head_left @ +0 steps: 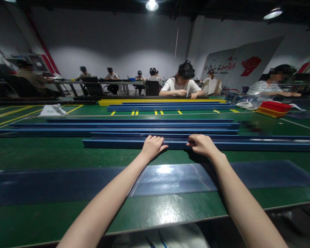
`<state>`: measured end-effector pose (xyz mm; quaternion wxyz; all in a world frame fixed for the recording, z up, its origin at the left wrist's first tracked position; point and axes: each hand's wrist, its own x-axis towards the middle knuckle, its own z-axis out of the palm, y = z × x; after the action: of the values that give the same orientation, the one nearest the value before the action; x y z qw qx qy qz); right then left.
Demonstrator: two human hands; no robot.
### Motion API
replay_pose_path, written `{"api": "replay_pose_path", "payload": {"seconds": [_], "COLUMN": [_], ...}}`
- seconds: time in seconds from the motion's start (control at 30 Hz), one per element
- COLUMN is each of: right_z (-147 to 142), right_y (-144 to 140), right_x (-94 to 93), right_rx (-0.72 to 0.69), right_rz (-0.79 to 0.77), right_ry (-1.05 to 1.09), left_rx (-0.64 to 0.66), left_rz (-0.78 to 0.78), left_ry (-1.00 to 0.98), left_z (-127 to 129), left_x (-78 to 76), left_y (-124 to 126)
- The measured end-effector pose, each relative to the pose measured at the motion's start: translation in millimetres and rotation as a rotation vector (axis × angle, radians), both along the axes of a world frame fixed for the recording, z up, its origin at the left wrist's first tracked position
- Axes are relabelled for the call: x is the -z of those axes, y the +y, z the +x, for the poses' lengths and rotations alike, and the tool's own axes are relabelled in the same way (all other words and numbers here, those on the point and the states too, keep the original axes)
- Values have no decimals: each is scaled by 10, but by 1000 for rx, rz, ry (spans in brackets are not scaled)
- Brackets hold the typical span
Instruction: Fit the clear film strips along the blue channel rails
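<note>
Both the left hand point(152, 146) and the right hand point(202, 144) rest on the nearest blue rail point(113, 143) lying across the green surface point(54, 151), fingers curled over its edge. No label is readable on it.

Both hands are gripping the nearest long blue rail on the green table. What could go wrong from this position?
1. The left hand and right hand grip the nearest blue rail close together, so its long ends might sag or swing.
2. Lifting could knock the other blue rails right behind it.
</note>
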<state>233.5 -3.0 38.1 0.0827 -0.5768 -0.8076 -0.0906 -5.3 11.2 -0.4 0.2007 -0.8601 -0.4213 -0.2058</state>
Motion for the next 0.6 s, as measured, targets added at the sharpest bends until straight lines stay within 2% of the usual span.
{"api": "replay_pose_path", "payload": {"seconds": [0.17,0.37,0.6], "right_z": [-28,-83,-254], "right_y": [-18,-49,-39], "right_x": [1,-3,86], "right_rx": [1,-64,-115], "right_rz": [17,21,53], "right_ry": [-2,-37,-47], "left_rx": [4,10,0], "left_rz": [-7,-14,-6], "left_ry": [-17,-37,-26], "left_z": [-1,0,7], "left_x": [16,29,22], "left_y": [4,9,-2]}}
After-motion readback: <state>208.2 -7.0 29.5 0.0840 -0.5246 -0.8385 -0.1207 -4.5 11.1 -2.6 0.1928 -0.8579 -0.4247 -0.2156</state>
